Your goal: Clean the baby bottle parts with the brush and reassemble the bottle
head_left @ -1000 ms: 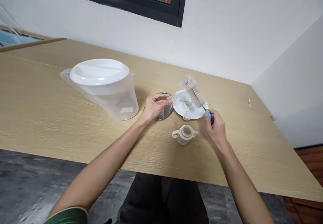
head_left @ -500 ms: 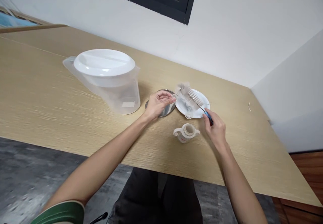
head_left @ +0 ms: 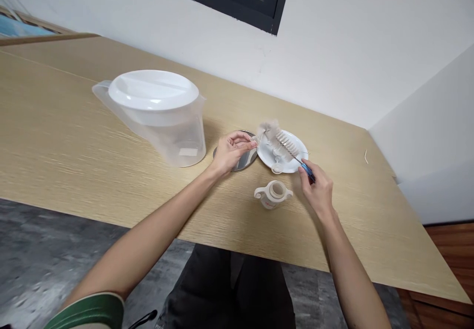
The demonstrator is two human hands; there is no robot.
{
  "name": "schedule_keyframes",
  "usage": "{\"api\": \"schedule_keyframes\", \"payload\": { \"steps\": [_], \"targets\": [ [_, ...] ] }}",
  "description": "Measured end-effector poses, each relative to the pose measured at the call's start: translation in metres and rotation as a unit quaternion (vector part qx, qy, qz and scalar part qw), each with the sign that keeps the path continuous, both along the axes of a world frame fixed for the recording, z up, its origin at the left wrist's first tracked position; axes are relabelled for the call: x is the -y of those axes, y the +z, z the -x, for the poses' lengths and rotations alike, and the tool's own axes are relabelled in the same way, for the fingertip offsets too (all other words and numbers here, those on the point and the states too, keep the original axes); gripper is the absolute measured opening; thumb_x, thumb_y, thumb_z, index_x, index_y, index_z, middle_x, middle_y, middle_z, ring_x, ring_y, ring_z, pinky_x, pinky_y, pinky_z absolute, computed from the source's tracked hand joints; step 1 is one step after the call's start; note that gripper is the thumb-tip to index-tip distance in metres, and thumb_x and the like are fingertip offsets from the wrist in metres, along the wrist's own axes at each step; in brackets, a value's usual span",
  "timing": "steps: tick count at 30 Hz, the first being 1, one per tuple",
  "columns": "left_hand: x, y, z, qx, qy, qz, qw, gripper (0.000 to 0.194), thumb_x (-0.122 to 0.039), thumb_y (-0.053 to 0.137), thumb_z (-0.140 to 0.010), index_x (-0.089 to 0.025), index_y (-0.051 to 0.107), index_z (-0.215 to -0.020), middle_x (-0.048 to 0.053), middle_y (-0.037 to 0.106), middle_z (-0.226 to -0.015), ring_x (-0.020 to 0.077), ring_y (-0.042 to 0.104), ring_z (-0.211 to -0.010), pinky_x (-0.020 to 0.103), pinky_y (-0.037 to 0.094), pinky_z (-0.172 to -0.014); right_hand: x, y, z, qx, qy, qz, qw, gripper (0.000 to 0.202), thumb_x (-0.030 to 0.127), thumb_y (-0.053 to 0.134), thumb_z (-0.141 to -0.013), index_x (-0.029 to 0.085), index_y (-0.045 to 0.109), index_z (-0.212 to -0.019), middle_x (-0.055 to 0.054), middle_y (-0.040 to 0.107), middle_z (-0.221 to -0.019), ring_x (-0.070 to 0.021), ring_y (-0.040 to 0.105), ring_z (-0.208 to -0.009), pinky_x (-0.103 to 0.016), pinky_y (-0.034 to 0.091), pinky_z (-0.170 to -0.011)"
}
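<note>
Over the pale desk [head_left: 229, 205], right hand [head_left: 319, 190] grips the brush [head_left: 306, 170], whose bristles [head_left: 272, 131] now seem to meet the small clear piece [head_left: 255, 140] pinched by left hand [head_left: 226, 157].

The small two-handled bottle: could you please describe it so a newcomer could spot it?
On the wooden table, find the white plate. Nearer the person's legs stands a small open bottle; unlike the big lidded pitcher, it has two handles.
</note>
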State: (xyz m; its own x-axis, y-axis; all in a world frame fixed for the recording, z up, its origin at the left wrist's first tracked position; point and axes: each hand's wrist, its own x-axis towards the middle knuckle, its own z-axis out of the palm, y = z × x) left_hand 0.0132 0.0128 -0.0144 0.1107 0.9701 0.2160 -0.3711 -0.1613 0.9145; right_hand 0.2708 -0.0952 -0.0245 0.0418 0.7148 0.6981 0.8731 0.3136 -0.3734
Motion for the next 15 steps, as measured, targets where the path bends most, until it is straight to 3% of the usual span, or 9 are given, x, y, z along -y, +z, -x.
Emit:
{"api": "schedule_keyframes", "payload": {
  "steps": [8,15],
  "targets": [
    [0.0006,0.0005,0.001,-0.007,-0.003,-0.006,1.0,0.044,-0.041,0.098,-0.056,-0.016,0.07,-0.079,0.004,0.075,-0.08,0.017,0.072,-0.078,0.03,0.059,-0.081,-0.0016,0.002,-0.0053,-0.03,-0.04,0.003,0.999,0.033,0.041,0.056,-0.099,0.019,0.072,-0.117,-0.012,0.078,-0.111,-0.0238,0.075,-0.097,-0.039,0.06,-0.087],
    [-0.0009,-0.0011,0.0013,-0.003,-0.001,0.006,1.0,0.049,-0.039,0.098,-0.055,-0.015,0.071,-0.089,0.006,0.076,-0.089,0.0177,0.073,-0.083,0.031,0.059,-0.082,0.0009,0.003,-0.0024,-0.066,-0.058,-0.023,0.996,0.035,0.044,0.056,-0.098,0.019,0.071,-0.118,-0.012,0.077,-0.109,-0.0231,0.074,-0.091,-0.038,0.06,-0.08]
  ]
}}
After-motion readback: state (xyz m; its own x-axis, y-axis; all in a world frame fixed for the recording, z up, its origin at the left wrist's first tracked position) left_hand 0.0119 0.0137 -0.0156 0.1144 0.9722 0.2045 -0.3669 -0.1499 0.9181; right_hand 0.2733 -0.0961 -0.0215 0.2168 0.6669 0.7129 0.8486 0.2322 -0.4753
